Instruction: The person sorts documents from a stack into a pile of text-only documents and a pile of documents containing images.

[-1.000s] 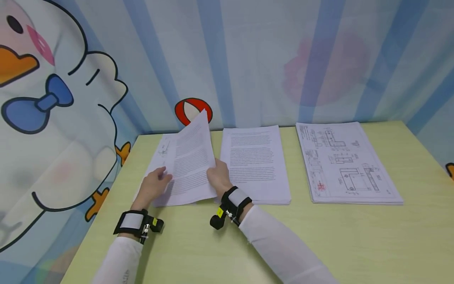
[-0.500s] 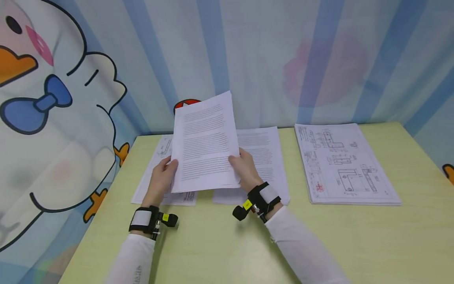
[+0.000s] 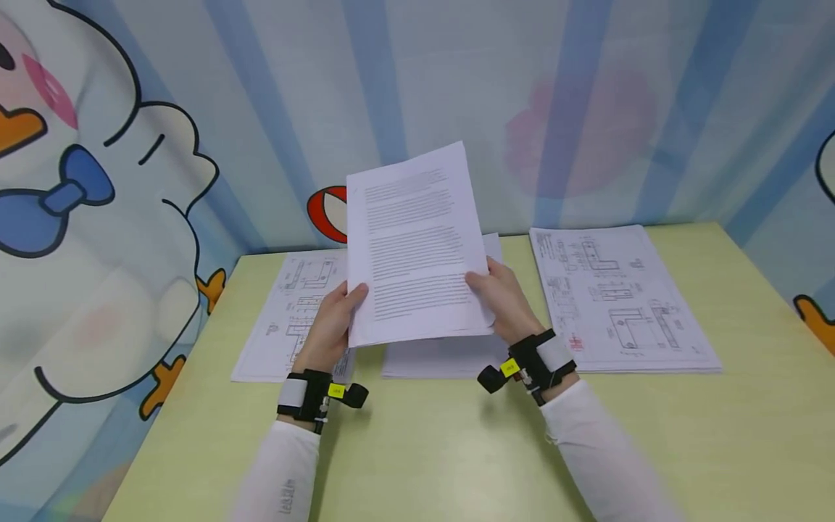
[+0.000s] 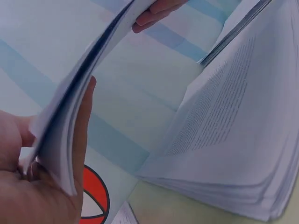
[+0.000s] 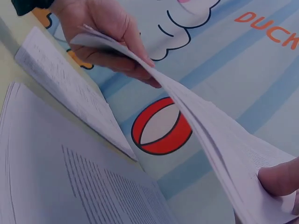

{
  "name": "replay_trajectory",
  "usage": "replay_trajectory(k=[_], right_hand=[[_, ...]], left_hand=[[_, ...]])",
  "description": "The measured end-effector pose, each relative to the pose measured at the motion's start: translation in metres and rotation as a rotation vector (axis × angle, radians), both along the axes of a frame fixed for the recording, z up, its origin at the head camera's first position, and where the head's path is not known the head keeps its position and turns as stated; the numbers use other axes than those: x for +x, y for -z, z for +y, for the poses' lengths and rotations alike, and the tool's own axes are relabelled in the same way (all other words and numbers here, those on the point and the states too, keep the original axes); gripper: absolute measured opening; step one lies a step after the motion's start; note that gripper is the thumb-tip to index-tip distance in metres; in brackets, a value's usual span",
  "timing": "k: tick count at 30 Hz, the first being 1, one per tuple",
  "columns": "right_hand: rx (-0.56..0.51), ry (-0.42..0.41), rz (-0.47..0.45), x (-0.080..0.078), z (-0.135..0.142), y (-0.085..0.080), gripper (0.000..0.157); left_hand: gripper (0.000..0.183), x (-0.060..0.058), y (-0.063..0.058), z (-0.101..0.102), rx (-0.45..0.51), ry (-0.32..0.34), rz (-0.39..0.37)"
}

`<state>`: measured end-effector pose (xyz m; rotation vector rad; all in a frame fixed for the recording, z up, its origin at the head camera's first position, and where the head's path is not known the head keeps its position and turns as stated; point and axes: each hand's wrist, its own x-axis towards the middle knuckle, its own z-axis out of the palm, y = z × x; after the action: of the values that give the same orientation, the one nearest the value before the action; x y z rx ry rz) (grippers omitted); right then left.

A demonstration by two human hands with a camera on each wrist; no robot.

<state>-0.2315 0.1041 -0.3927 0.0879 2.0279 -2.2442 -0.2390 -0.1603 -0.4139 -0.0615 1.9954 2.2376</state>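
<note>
A thin sheaf of printed sheets [image 3: 417, 246] is held up and tilted above the table, its text side toward the head camera. My left hand [image 3: 329, 326] grips its lower left edge, thumb on the front and fingers behind. On the opposite edge my right hand [image 3: 509, 301] pinches the sheets the same way. Seen edge-on in the left wrist view, the sheaf [image 4: 70, 126] bends and its layers part slightly. The right wrist view has my right thumb [image 5: 280, 179] pressed on the top page. Below the sheaf lies a text stack [image 3: 437, 359], mostly covered by it.
Left on the pale yellow-green table [image 3: 417, 449] lies a stack of technical drawings [image 3: 274, 341], partly behind my left hand. A second drawing stack [image 3: 626, 304] with a red stamp sits at the right. A striped cartoon curtain [image 3: 443, 87] rises behind the table's back edge.
The sheaf has come up off the left stack and shifted right, uncovering drawings there. My left hand, loose beside the pages a second ago, now grips them too.
</note>
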Motion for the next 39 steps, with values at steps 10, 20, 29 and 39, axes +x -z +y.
replay_trajectory(k=[10, 20, 29, 39], right_hand=[[0.214, 0.011, 0.051, 0.01, 0.033, 0.013, 0.048], [0.595, 0.006, 0.114, 0.011, 0.05, 0.038, 0.056], [0.831, -0.009, 0.181, 0.01, 0.052, 0.048, 0.051], [0.999, -0.107, 0.117, 0.008, 0.061, 0.047, 0.035]], left_hand=[[0.037, 0.005, 0.011, 0.028, -0.227, 0.104, 0.108], [0.044, -0.001, 0.027, 0.037, -0.589, 0.143, 0.07], [0.044, 0.003, 0.026, 0.033, -0.792, 0.128, 0.077], [0.047, 0.005, 0.027, 0.026, -0.876, 0.125, 0.072]])
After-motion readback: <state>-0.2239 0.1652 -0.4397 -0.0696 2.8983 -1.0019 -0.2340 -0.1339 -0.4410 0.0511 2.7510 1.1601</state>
